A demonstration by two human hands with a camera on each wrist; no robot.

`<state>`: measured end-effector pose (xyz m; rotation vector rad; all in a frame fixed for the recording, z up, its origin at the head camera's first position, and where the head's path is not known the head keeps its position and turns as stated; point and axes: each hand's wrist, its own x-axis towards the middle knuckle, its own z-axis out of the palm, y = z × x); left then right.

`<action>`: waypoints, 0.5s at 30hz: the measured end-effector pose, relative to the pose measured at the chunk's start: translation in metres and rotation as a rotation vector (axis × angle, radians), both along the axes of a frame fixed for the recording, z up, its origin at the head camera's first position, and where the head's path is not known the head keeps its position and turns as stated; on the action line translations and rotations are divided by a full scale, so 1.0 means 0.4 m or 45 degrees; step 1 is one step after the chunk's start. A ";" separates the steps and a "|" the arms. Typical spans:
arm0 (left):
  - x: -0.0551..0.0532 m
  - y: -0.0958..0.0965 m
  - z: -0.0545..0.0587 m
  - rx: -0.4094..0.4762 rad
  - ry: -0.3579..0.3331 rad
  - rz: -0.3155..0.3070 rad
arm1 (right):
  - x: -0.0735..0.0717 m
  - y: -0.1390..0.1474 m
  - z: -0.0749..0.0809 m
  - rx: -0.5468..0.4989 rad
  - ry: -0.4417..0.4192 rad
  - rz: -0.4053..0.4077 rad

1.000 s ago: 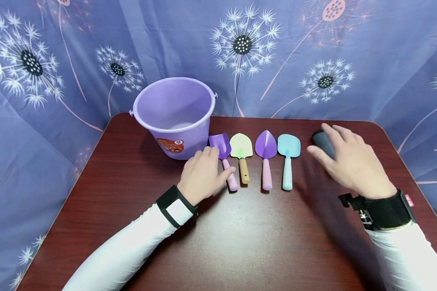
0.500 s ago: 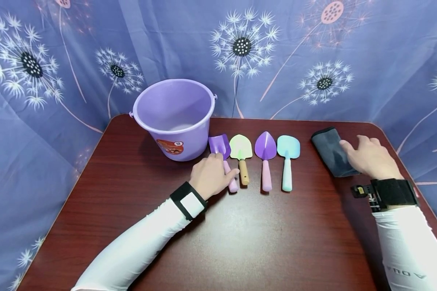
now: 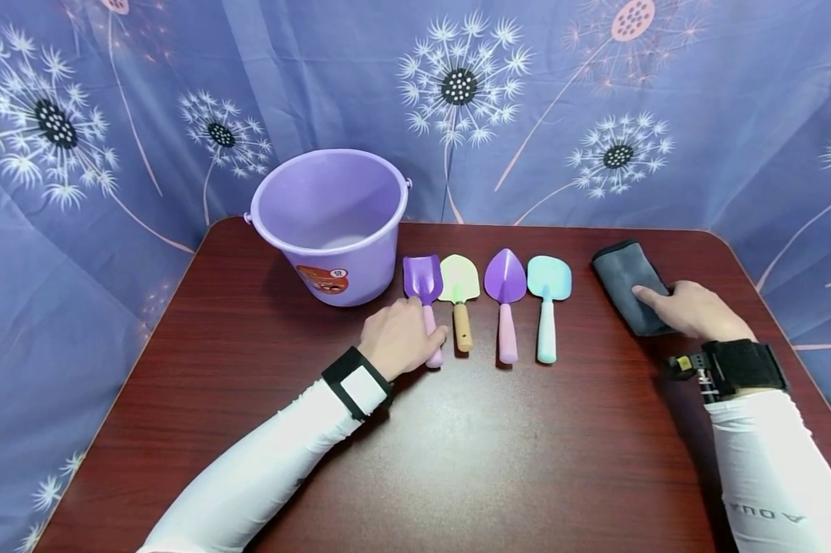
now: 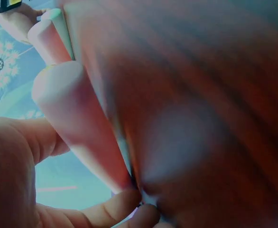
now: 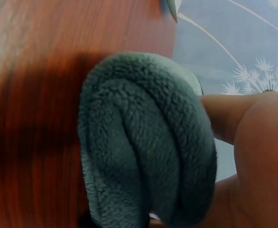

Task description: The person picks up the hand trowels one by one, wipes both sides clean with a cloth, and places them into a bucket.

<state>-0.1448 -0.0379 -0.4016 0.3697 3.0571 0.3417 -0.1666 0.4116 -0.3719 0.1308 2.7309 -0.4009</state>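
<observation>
My left hand [image 3: 400, 336] holds the pink handle of a small purple hand shovel [image 3: 422, 278], thumb on one side and fingers on the other. In the left wrist view that handle [image 4: 82, 118] lies close to the tabletop between thumb and fingertips. At the right, my right hand [image 3: 700, 309] grips the near end of a folded dark grey cloth [image 3: 626, 280], the thumb on top. The right wrist view gives the cloth's rolled fuzzy layers [image 5: 143, 137] end-on; part of the fingers is hidden behind them.
A purple bucket [image 3: 346, 265] stands just left of the shovels. Right of the held shovel lie a yellow-green trowel [image 3: 460, 278] with a wooden handle, a pointed purple trowel [image 3: 505, 276] and a light blue spade [image 3: 550, 278]. A patterned curtain [image 3: 526, 115] hangs behind the table.
My right hand has come down from above the cloth onto its near end and taken hold. The left hand has shifted slightly right, and the purple shovel has turned straighter beside the yellow-green trowel.
</observation>
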 end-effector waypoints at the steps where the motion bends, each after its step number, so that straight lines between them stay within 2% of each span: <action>1: 0.001 -0.002 0.000 -0.004 -0.007 0.000 | 0.000 -0.001 -0.001 -0.008 -0.006 0.004; 7: 0.010 -0.014 -0.001 0.006 -0.016 -0.010 | -0.002 -0.012 -0.009 -0.047 -0.014 0.015; 15: 0.027 -0.031 -0.002 0.017 0.008 0.025 | 0.012 -0.032 -0.007 -0.104 0.006 -0.040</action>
